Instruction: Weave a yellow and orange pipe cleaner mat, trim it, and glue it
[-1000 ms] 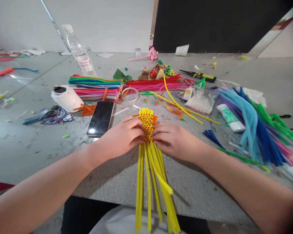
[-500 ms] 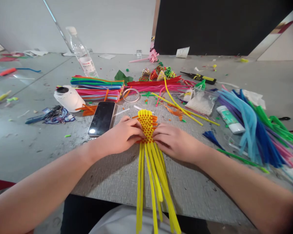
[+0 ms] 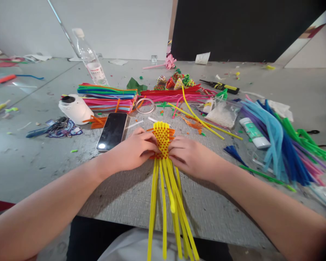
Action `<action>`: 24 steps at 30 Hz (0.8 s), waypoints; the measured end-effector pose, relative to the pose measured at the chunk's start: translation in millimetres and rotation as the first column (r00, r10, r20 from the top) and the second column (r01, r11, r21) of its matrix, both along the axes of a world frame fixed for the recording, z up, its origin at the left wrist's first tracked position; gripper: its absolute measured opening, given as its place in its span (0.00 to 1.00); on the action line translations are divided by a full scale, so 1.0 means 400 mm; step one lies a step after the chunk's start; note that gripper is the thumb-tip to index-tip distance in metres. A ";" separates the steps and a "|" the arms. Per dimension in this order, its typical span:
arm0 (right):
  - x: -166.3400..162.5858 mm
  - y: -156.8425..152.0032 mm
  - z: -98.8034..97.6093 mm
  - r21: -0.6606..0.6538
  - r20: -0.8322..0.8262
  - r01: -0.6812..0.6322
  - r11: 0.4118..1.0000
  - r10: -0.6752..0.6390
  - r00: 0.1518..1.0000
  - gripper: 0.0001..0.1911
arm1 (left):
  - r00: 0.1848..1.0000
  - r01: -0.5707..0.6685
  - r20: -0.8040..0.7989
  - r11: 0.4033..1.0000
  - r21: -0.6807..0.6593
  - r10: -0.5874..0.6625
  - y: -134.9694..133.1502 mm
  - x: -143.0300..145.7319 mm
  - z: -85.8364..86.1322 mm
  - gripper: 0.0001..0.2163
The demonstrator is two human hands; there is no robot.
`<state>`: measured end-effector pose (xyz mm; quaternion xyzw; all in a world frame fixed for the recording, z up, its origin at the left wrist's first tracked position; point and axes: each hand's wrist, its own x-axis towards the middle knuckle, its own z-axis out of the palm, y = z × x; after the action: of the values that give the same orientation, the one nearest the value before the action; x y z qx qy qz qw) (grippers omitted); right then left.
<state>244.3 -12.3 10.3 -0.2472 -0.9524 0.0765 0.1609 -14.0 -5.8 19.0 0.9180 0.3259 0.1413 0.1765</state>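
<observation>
Yellow-and-orange weave (image 3: 162, 137), one piece, sits between the hands at the near side of the table (image 3: 111, 203), its loose ends (image 3: 164, 221) hanging past the edge. It should handle light, soft and bendable, best held by both sides. Left hand (image 3: 137, 149) and right hand (image 3: 192, 155) pinch its lower sides. Beyond: one phone (image 3: 113, 130), one ring (image 3: 153, 107), one tube (image 3: 254, 133), one bottle (image 3: 91, 61).

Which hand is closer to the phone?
The left. The left hand is just to the right of the phone; the right hand is farther off, on the other side of the yellow and orange weaving.
</observation>
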 end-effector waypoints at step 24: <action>-0.055 -0.040 -0.004 -0.200 0.053 0.145 0.969 -0.137 0.989 0.12 | 1.000 -0.002 -0.022 0.995 -0.097 0.000 0.002 -0.013 0.005 0.11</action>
<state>222.4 -28.3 8.7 -0.3309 -0.9226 0.1572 0.1213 -19.2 -5.1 21.0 0.9097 0.3346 0.1153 0.2173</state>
